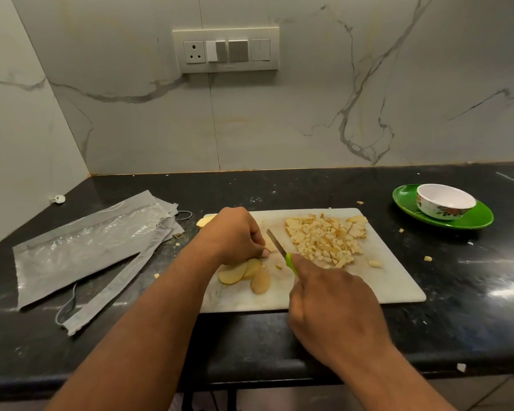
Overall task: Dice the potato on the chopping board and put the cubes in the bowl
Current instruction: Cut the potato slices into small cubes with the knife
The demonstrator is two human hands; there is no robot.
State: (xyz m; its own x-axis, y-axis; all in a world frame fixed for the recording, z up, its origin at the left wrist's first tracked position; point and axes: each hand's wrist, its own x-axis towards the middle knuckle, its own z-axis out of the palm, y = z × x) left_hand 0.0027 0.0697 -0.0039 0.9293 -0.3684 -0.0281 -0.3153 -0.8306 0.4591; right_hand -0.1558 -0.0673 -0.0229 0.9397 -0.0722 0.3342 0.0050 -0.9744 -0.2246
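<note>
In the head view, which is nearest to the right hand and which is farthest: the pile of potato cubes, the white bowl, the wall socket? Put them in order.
From the right hand, which holds the knife:
1. Pile of potato cubes, just beyond the hand on the chopping board.
2. White bowl, farther to the right on the green plate.
3. Wall socket, high on the wall behind.
</note>
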